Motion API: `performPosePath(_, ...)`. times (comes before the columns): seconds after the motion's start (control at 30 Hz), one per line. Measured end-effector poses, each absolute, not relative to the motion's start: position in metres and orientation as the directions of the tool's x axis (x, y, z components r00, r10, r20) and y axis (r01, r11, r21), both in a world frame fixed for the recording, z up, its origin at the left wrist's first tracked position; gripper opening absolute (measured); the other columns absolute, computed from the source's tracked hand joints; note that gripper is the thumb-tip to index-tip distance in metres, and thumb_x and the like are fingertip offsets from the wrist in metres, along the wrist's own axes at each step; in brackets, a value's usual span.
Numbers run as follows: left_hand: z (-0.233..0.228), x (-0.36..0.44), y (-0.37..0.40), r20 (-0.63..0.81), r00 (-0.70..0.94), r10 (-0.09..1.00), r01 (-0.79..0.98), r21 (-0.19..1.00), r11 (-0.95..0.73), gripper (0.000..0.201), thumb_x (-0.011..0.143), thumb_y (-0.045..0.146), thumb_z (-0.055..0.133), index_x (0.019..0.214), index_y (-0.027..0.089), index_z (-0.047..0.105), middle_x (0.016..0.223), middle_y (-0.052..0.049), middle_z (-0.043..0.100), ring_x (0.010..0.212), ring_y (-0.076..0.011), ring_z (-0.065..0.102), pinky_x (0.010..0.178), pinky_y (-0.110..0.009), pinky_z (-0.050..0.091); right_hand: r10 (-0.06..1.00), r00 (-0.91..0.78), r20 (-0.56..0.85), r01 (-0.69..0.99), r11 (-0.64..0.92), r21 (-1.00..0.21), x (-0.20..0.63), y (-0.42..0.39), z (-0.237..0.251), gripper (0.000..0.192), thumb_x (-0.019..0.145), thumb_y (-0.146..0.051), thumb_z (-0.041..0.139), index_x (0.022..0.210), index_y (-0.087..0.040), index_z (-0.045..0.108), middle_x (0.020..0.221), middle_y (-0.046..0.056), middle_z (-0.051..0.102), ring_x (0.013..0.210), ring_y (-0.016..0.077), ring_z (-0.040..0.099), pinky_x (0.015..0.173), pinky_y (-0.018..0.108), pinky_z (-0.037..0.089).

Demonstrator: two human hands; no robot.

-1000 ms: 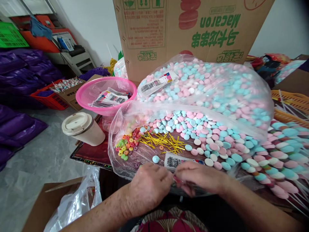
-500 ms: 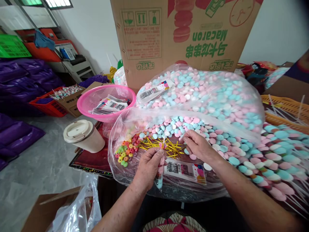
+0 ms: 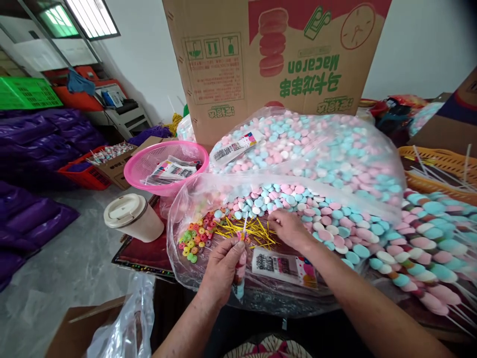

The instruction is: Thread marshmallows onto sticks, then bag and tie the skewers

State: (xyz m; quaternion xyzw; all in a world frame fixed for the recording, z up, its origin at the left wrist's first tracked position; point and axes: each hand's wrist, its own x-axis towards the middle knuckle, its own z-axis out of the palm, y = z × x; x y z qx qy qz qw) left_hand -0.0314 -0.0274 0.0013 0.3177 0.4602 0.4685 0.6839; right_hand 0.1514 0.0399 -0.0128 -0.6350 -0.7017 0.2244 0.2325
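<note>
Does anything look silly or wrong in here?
Yes, the big cardboard box behind the bag of candies: its word "Macaron" is upside down, so the box seems to be standing on its top. The loose candies in front look spread out on purpose, not spilled.

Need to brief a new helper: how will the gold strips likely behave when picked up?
The gold strips probably flex yet keep their shape, as most lie thin and nearly straight. They look light, being narrow slivers. Crossed in a loose heap by the right hand, they may come up together.
</note>
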Motion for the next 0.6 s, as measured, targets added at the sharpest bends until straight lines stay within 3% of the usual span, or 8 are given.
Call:
performPosePath(0.07, 0.003, -0.026, -0.024, -0.324, 0.188, 0.927, -0.359, 0.856, 0.372, 0.034, 0.070, 0.041, 0.067, 0.059, 0.014, 0.049, 0.050, 0.006, 0.046, 0.036, -0.0020, 0.034, 0.035, -0.015, 0.023, 0.995, -0.073, 0.067, 0.760, 0.099, -0.642, 0.162, 0.028, -0.001, 0.012, 0.084, -0.021, 0.046, 0.078, -0.019, 0.055, 0.077, 0.000, 0.059, 0.072, 0.0131, 0.055, 0.066, 0.025, 0.042)
performPosePath(0.2, 0.007, -0.007, -0.017, -0.334, 0.216, 0.918, -0.358, 0.847, 0.392, 0.036, 0.067, 0.044, 0.067, 0.057, 0.015, 0.048, 0.049, 0.006, 0.045, 0.033, -0.0018, 0.031, 0.033, -0.016, 0.022, 0.987, -0.146, 0.065, 0.597, 0.140, -0.790, 0.163, -0.014, 0.020, 0.020, 0.092, -0.027, 0.034, 0.086, -0.020, 0.052, 0.063, -0.004, 0.054, 0.055, 0.0101, 0.052, 0.053, 0.021, 0.043)
performPosePath(0.3, 0.009, 0.006, -0.017, -0.317, 0.243, 0.917, -0.275, 0.883, 0.379, 0.037, 0.069, 0.047, 0.064, 0.056, 0.016, 0.048, 0.046, 0.007, 0.042, 0.032, -0.0027, 0.030, 0.032, -0.017, 0.021, 0.972, -0.161, 0.171, 0.446, 0.226, -0.866, 0.149, -0.038, 0.025, 0.027, 0.093, -0.027, 0.034, 0.104, -0.019, 0.056, 0.069, 0.000, 0.060, 0.057, 0.0108, 0.056, 0.055, 0.022, 0.048)
performPosePath(0.37, 0.011, 0.011, -0.021, -0.281, 0.269, 0.921, -0.207, 0.917, 0.340, 0.036, 0.070, 0.047, 0.062, 0.058, 0.016, 0.049, 0.047, 0.007, 0.040, 0.034, -0.0036, 0.032, 0.035, -0.018, 0.023, 0.948, -0.162, 0.275, 0.463, 0.319, -0.827, 0.142, -0.044, 0.023, 0.033, 0.092, -0.024, 0.035, 0.117, -0.019, 0.055, 0.088, 0.006, 0.067, 0.077, 0.0140, 0.064, 0.070, 0.027, 0.052)
performPosePath(0.47, 0.015, 0.010, -0.026, -0.243, 0.342, 0.908, -0.095, 0.952, 0.291, 0.033, 0.075, 0.045, 0.057, 0.061, 0.016, 0.049, 0.049, 0.007, 0.040, 0.039, -0.0048, 0.034, 0.039, -0.018, 0.027, 0.928, -0.174, 0.329, 0.532, 0.370, -0.762, 0.140, -0.045, 0.019, 0.042, 0.090, -0.019, 0.035, 0.130, -0.019, 0.048, 0.110, 0.009, 0.065, 0.101, 0.0168, 0.062, 0.086, 0.030, 0.050)
performPosePath(0.6, 0.012, 0.004, -0.031, -0.152, 0.455, 0.878, 0.014, 0.986, 0.164, 0.033, 0.082, 0.042, 0.053, 0.063, 0.014, 0.054, 0.063, 0.001, 0.051, 0.060, -0.0087, 0.045, 0.059, -0.020, 0.039, 0.952, -0.170, 0.256, 0.624, 0.305, -0.720, 0.147, -0.046, 0.017, 0.050, 0.087, -0.016, 0.034, 0.137, -0.017, 0.040, 0.105, 0.010, 0.068, 0.089, 0.0181, 0.066, 0.076, 0.031, 0.053)
